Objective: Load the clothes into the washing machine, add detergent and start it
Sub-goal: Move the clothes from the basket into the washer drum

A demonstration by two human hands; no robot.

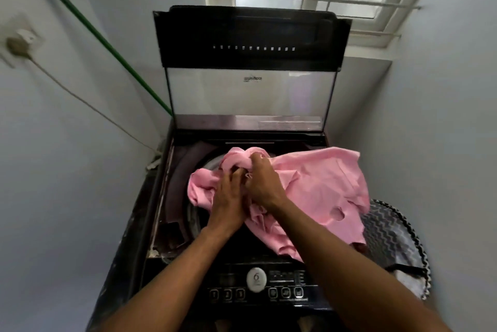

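Pink garment [317, 186] sits bunched over the washing machine [161, 224] drum opening, half still draped across the machine's right rim toward the basket [395, 237]. My left hand [228, 202] and right hand [262, 183] both clutch the wad, fingers curled into fabric. Risk: the trailing right half snags on the rim or slides off outside the machine if I push only the middle down. Lid [250, 68] stands upright behind the drum.

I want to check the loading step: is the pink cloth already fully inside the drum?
No: the pink cloth spreads over the black washing machine's right rim, while both hands grip it.
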